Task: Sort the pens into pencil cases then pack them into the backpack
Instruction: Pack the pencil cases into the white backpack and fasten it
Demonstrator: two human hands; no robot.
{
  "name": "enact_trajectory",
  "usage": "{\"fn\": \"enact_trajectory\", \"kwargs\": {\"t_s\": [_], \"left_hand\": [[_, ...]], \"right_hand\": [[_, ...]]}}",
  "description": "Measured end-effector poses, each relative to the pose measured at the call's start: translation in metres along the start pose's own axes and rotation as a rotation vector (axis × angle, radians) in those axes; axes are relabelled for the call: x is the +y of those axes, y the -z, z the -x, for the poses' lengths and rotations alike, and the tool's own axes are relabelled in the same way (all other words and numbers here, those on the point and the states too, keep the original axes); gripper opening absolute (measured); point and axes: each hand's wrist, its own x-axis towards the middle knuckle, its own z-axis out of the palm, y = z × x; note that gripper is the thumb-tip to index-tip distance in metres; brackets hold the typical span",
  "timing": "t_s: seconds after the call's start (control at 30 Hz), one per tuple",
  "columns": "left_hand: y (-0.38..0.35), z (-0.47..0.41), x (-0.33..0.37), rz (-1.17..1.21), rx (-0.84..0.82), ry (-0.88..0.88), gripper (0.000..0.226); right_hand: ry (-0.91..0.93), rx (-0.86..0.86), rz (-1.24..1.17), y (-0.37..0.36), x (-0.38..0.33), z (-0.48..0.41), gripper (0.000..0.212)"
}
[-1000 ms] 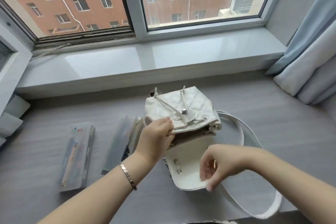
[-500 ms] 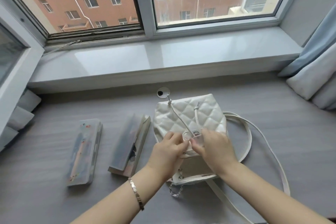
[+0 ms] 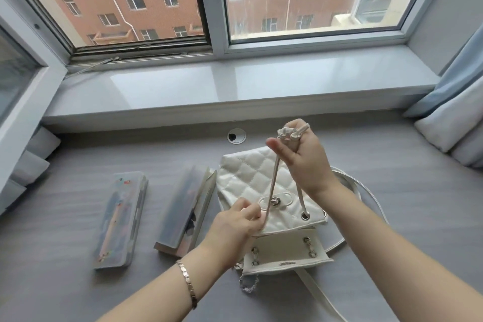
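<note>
our right hand (image 3: 303, 162) grips the knotted drawstring (image 3: 271, 185), raised above the quilted white backpack (image 3: 251, 183) lying on the tabletop (image 3: 407, 206). our left hand (image 3: 235, 225) pinches its rim. the backpack looks light and floppy, so we judge the mouth the best hold. the near pencil case (image 3: 187, 206) lies just left of the backpack, the far pencil case (image 3: 120, 219) further left; both look stiff.

Two pencil cases (image 3: 120, 219) (image 3: 187, 208), one backpack (image 3: 248, 178), two hands (image 3: 235, 222) (image 3: 305, 162), one bracelet (image 3: 187, 282).

We are gripping the knotted drawstring (image 3: 273, 183) in our right hand (image 3: 305, 162), holding it taut above the white quilted backpack (image 3: 248, 178), while our left hand (image 3: 235, 227) is pinching its front rim. The nearer pencil case (image 3: 187, 206) and the farther pencil case (image 3: 120, 219) are lying to its left on the grey table (image 3: 418, 204).
</note>
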Motion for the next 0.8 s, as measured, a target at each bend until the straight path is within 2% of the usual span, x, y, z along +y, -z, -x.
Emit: {"fn": "enact_trajectory", "kwargs": {"t_s": [0.1,0.13,0.2,0.23,0.27,0.3,0.33,0.37,0.4,0.43,0.5,0.53,0.57,0.7,0.8], "left_hand": [[-0.003,0.002,-0.002,0.009,0.032,0.022,0.037],[-0.004,0.003,-0.001,-0.001,0.046,0.034,0.035],[-0.007,0.003,0.003,-0.044,0.083,0.052,0.031],[-0.007,0.002,0.005,-0.066,0.106,0.059,0.028],[-0.007,-0.001,0.007,-0.089,0.134,0.076,0.022],[-0.005,-0.006,0.008,-0.105,0.165,0.108,0.015],[-0.002,-0.013,0.008,-0.116,0.198,0.148,0.009],[0.003,-0.020,0.005,-0.128,0.221,0.188,0.005],[0.008,-0.028,0.004,-0.138,0.237,0.224,0.005],[0.014,-0.035,0.001,-0.148,0.251,0.253,0.007],[0.024,-0.049,-0.001,-0.139,0.290,0.296,0.009],[0.030,-0.056,0.000,-0.119,0.303,0.320,0.010],[0.035,-0.063,0.000,-0.101,0.308,0.343,0.011],[0.058,-0.089,0.002,-0.029,0.292,0.468,0.028],[0.080,-0.112,-0.012,-0.006,0.182,0.611,0.019]], "right_hand": [[-0.016,-0.027,0.082,0.000,-0.001,-0.005,0.024],[-0.051,-0.030,0.158,-0.001,0.002,-0.006,0.027],[-0.086,0.093,0.452,-0.002,0.015,-0.002,0.059],[0.014,0.201,0.581,-0.003,0.022,0.007,0.064],[0.213,0.260,0.650,-0.005,0.028,0.021,0.055],[0.427,0.243,0.663,-0.006,0.033,0.038,0.037],[0.587,0.137,0.661,-0.007,0.042,0.057,0.019],[0.672,-0.011,0.677,-0.009,0.051,0.074,0.007],[0.661,-0.135,0.733,-0.008,0.059,0.086,0.003],[0.569,-0.233,0.809,-0.009,0.066,0.094,0.003],[0.313,-0.315,0.997,-0.008,0.078,0.095,0.030],[0.239,-0.318,1.080,-0.008,0.082,0.089,0.048],[0.206,-0.314,1.149,-0.007,0.083,0.081,0.057],[0.325,-0.331,1.287,-0.002,0.063,0.047,0.034],[0.416,-0.446,1.258,0.006,0.040,0.041,0.036]]}}
